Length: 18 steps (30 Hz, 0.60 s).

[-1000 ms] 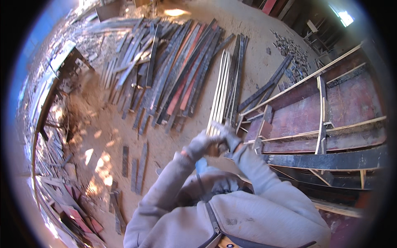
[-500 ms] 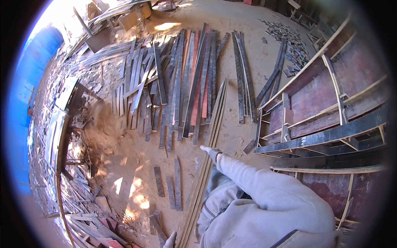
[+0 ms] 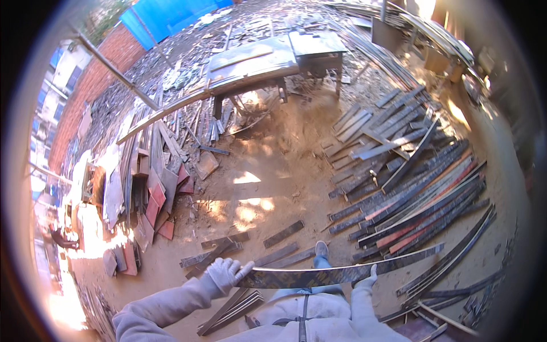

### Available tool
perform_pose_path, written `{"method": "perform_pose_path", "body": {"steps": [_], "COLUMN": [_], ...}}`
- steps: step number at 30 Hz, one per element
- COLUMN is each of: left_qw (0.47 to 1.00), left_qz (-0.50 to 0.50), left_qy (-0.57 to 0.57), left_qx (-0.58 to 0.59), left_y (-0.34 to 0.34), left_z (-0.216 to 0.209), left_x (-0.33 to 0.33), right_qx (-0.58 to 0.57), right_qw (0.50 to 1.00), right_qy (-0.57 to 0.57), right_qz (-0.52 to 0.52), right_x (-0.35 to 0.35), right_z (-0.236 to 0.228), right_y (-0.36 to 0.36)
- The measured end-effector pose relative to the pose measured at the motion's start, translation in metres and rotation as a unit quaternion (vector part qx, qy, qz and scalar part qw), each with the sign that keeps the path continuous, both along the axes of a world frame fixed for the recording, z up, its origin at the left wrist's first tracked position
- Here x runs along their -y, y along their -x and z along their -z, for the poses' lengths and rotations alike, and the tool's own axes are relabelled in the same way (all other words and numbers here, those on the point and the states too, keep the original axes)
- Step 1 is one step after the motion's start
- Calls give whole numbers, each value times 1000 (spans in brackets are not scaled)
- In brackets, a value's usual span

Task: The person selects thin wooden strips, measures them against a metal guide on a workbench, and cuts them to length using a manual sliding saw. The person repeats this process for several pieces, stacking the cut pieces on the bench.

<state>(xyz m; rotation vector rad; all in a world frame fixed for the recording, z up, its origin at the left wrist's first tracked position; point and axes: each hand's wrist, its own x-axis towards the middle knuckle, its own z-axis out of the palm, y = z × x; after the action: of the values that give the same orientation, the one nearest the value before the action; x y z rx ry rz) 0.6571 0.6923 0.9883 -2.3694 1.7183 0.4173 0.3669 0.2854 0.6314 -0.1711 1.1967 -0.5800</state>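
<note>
Across the front of my body lies a long, narrow bundle of dark-faced plywood strips [image 3: 307, 277], its pale top edge showing. My left hand [image 3: 224, 275], in a light grey glove, is closed over the left end. Farther right along the bundle, my right hand [image 3: 366, 276], also gloved, grips it from below with one digit pointing up along its face. The bundle's far end rises a little to the right, beyond that hand. Part of the right hand's fingers is hidden behind the strips. Below my left hand, a few loose strips [image 3: 233, 310] lie on the ground.
A big pile of dark and reddish strips [image 3: 410, 188] covers the ground at right. Ahead stands a metal-topped table [image 3: 256, 62] amid scraps. Reddish panels [image 3: 156, 199] lean in a heap at left. Short boards [image 3: 284, 233] lie before my shoe [image 3: 322, 249]. A framed panel [image 3: 424, 325] is at lower right.
The view and my body have swung left. The strips, earlier pointing away with edges up, now lie crosswise with a broad dark face showing. My left hand has come fully into view.
</note>
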Motion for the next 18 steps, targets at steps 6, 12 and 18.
{"method": "perform_pose_path", "body": {"steps": [6,12,18], "left_qw": [993,962,911], "left_qz": [28,-35,-106], "left_qy": [101,269,390], "left_qx": [50,37,-82], "left_y": [-114,-194,-281], "left_z": [64,215,345], "left_x": [-37,-32,71], "right_qx": [10,-98,-11], "right_qw": [999,958,943], "right_qy": [39,253,324], "right_qz": [32,89,74], "right_x": [26,76,115], "right_z": [-51,-163,-285], "right_y": [-91,-223,-383]}}
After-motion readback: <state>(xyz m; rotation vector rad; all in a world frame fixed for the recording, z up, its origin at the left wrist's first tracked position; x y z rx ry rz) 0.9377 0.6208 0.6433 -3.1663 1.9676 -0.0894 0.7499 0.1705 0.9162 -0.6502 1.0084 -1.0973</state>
